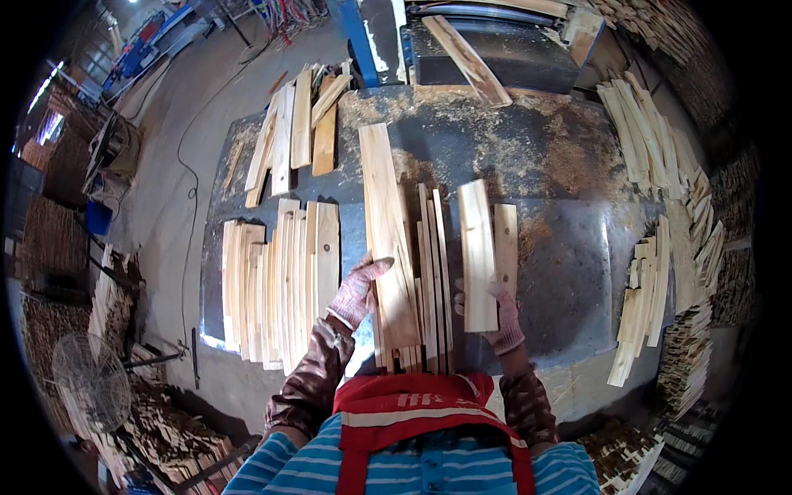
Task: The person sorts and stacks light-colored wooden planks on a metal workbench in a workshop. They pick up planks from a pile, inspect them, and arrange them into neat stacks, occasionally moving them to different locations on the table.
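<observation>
My left hand, in a pale knit glove, is closed on a long wooden board, thumb over its top face. That board slants away from me above a row of narrow wood strips. My right hand, gloved too, grips a shorter wooden board near its lower half; the fingers are partly behind the wood. Just right of it, another board shows partly behind my right hand; I cannot tell whether it is held as well. Both hands are over the dark metal table.
Close-set strips cover the table's left side, with a loose pile beyond. A machine stands at the far edge, one board sticking out. More strips line the right edge. A fan is at lower left; sawdust lies about.
</observation>
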The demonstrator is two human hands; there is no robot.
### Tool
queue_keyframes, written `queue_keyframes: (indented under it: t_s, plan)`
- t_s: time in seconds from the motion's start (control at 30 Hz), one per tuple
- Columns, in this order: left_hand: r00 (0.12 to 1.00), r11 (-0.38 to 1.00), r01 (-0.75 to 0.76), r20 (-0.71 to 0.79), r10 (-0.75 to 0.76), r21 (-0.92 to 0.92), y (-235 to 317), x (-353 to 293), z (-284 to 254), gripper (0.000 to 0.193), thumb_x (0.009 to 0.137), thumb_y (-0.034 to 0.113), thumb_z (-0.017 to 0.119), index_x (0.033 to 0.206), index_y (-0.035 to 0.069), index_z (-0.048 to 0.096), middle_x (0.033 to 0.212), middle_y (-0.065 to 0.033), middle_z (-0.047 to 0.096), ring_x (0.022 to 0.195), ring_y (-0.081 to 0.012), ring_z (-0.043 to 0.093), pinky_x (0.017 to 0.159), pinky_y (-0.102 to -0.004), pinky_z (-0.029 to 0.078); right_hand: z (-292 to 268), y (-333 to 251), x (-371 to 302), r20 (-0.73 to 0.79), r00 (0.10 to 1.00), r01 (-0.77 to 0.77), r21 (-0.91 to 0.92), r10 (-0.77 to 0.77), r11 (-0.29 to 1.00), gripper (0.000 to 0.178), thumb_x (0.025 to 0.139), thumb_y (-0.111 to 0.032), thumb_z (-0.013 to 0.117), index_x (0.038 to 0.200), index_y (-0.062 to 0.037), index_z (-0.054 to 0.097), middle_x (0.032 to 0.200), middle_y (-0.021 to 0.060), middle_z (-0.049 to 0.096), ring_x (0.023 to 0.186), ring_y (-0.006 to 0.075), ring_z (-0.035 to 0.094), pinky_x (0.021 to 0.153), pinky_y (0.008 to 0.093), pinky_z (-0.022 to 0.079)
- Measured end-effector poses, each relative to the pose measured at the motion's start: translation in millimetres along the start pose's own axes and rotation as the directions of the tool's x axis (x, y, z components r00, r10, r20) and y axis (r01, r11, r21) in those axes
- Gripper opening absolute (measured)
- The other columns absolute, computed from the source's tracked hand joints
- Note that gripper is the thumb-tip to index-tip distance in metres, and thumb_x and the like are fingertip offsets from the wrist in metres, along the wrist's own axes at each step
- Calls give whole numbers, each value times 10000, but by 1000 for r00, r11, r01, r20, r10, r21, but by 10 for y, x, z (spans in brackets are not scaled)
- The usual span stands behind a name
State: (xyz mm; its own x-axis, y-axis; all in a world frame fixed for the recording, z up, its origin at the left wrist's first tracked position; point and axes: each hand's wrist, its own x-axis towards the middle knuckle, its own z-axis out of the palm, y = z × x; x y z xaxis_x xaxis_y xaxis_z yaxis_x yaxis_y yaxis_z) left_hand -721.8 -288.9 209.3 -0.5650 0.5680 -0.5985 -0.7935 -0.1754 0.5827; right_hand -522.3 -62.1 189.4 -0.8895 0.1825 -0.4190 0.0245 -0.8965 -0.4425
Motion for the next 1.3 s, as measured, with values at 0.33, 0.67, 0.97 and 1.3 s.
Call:
queue_keyframes:
  t_s: [0.33, 0.67, 0.97, 1.3]
  plan:
    - [938, 730, -115, -169, 303, 674, -633, -112, -1307, 322, 958, 130, 592, 1261, 20, 603, 1118, -129, 687, 1025, -188, 665, 799, -262, 552, 276, 223, 233, 147, 989, 9, 31, -13, 999, 493, 999, -384, 489, 1233, 43, 568, 1106, 144, 674, 908, 214, 660, 796, 354, 568]
    - [857, 614, -428, 83, 508, 663, -626, 114, -370, 906, 894, 341, 715, 1543, -19, 196, 1531, -197, 384, 1387, -272, 410, 1115, -366, 375, 643, 582, 186, -112, 962, -26, -945, -248, 327, 758, 920, -484, 617, 1477, -22, 391, 1254, 228, 619, 1108, 347, 626, 925, 399, 503]
    - [974, 999, -45, 221, 39, 18, 82, 105, 449, 479, 888, 259, 639, 1228, -75, 588, 1112, -163, 689, 1048, -293, 673, 979, -420, 513, -253, 324, 365, 131, 761, -263, -833, -636, -486, 799, 825, -444, 708, 1451, -49, 406, 1388, 257, 479, 1242, 409, 504, 1040, 475, 419]
    - [975, 856, 153, 218, -49, -493, 163, -67, 455, 772, 858, 614, 661, 1256, -28, 500, 1004, -181, 622, 896, -297, 642, 837, -426, 581, -1398, 81, 261, -346, 903, 116, -377, -255, 919, 245, 859, -169, 558, 1004, -25, 692, 881, 126, 692, 832, 271, 687, 759, 383, 568]
